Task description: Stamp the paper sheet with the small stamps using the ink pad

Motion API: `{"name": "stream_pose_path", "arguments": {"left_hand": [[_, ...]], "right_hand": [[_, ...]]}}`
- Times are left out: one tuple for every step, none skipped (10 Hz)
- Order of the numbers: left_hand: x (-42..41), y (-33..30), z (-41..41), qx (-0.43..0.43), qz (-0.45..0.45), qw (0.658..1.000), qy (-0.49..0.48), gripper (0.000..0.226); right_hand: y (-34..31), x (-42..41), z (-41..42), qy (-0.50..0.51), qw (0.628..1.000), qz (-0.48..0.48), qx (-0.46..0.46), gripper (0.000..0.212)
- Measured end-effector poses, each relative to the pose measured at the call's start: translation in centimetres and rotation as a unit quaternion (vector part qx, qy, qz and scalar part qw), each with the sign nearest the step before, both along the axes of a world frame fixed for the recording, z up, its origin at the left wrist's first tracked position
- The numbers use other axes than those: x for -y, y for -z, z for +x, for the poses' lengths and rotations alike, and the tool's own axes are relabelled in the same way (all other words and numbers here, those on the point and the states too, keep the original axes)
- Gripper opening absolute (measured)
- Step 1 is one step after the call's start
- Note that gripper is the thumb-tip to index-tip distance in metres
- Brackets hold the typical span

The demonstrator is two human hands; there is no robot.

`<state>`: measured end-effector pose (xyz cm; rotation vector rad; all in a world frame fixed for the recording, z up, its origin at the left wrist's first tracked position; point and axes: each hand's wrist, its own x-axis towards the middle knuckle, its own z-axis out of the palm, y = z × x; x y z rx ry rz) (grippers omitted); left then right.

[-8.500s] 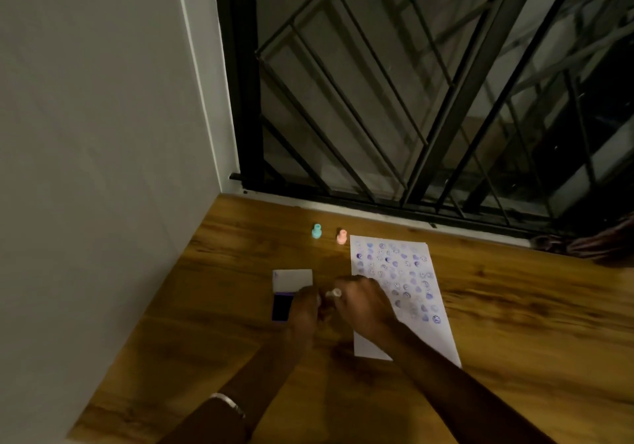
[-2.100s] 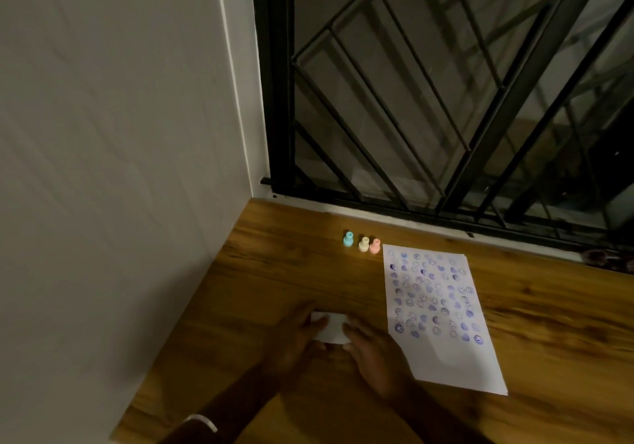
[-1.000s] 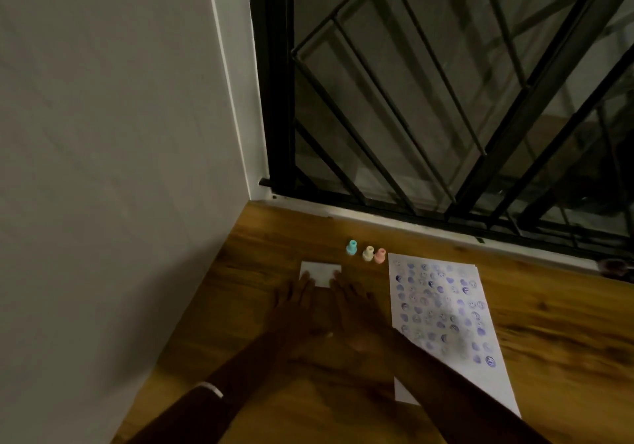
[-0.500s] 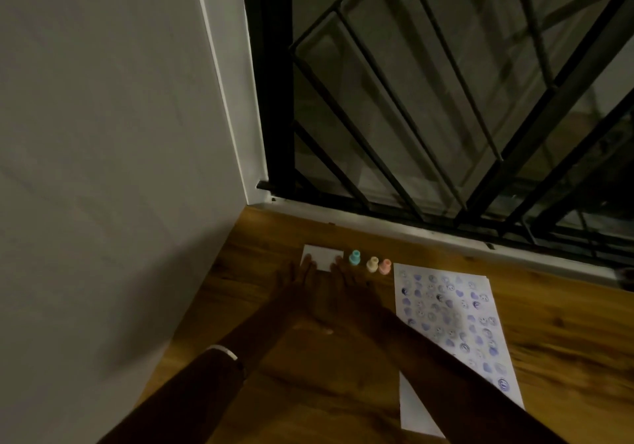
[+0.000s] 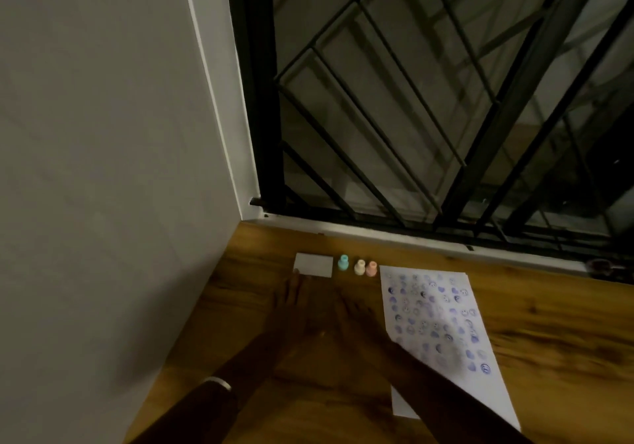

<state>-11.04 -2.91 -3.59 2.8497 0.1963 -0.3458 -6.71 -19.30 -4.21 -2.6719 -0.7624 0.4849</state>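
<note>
On the wooden desk [image 5: 549, 323] we see the paper sheet [image 5: 442, 333] lying flat to the right, its upper part covered in rows of small purple and blue stamp marks, its lower part bare white. Just beyond the sheet's far left corner stand three small stamps in a row: a teal stamp [image 5: 342, 262], a cream stamp [image 5: 359, 267] and a pink stamp [image 5: 371, 268], all upright, the cream and pink ones touching or nearly so, the teal one slightly apart. To the left of the teal stamp lies the ink pad [image 5: 313, 264], a flat white rectangle with its lid closed, near the grey wall [image 5: 103, 169].

Our left hand [image 5: 291, 309] lies with fingers stretched forward, loose and holding nothing; one fingertip reaches the near left corner of the ink pad, though we cannot tell whether it truly touches. Our right hand [image 5: 353, 320] lies beside it, fingers likewise extended and holding nothing, just left of the sheet, with the forearm crossing the sheet's lower left part. A light bracelet [image 5: 216, 382] circles the left wrist. Behind the desk rises a black metal window grille [image 5: 411, 117].
</note>
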Motion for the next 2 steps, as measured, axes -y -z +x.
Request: {"name": "stream_pose_path", "arguments": {"left_hand": [[1.1,-0.3,-0.8,0.049,0.048,0.997,0.033,0.104],[2.3,-2.2,-0.7,0.107,0.039,0.993,0.039,0.098]], "right_hand": [[-1.0,1.8,-1.6,-0.044,0.997,0.026,0.058,0.056],[-3.5,4.0,-1.5,-0.018,0.993,0.036,0.108,0.093]]}}
